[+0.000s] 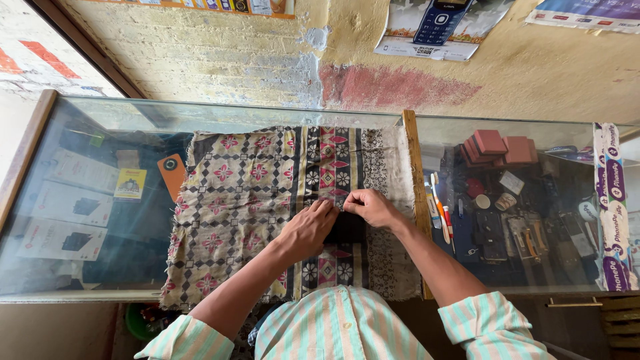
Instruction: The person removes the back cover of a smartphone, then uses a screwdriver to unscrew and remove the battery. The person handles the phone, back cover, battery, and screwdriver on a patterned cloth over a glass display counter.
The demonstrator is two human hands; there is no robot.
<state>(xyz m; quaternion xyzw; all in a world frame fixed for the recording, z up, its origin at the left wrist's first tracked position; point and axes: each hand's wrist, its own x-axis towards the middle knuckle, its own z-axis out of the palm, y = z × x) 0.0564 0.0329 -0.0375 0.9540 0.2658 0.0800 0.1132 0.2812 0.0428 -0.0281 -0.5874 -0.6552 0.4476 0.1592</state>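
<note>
A small dark object (347, 228) is held on the patterned cloth (247, 200), near the cloth's middle, on the glass-topped counter (100, 120). Most of it is covered by the hands, so its kind cannot be made out. The left hand (308, 230) is laid flat against its left side, fingers together and curled over the edge. The right hand (373, 208) is closed over its top edge, the fingertips (351, 200) pinching there; exactly what is pinched is hidden. The cloth's near edge is cut off by the person's striped shirt (340, 327). Under the glass to the right, a toothbrush (438, 207), reddish boxes (497, 147) and a clutter of small tools are seen, dim and blurred by reflections. On the left, an orange phone (172, 175) is partly hidden under the cloth.
</note>
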